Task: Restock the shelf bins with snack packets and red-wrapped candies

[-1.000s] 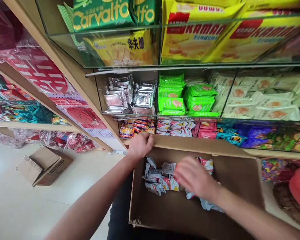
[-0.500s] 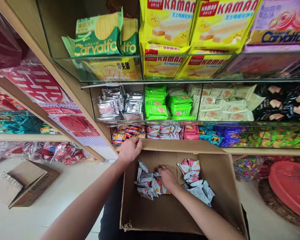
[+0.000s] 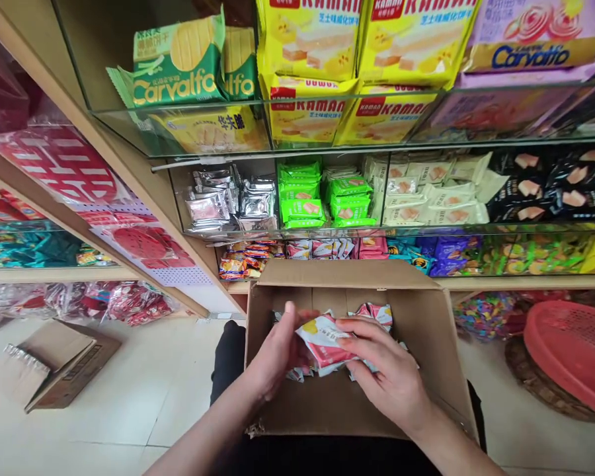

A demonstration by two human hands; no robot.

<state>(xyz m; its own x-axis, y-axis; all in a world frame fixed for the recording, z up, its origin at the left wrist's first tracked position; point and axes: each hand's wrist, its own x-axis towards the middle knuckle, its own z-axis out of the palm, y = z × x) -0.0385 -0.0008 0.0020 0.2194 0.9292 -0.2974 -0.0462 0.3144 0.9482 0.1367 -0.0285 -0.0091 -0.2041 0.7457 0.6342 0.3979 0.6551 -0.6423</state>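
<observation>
Left hand (image 3: 277,354) and right hand (image 3: 391,377) grip a stack of snack packets (image 3: 322,340) inside the near cardboard box (image 3: 347,410), where loose packets (image 3: 377,311) suggest emptying is far from done.

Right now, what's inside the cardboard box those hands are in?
Small pink-and-white snack packets. The left hand and right hand grip a stack of packets, with loose packets behind. The hands cover whatever lies beneath them in the cardboard box.

Red basket (image 3: 570,357), floor carton (image 3: 54,363)
</observation>
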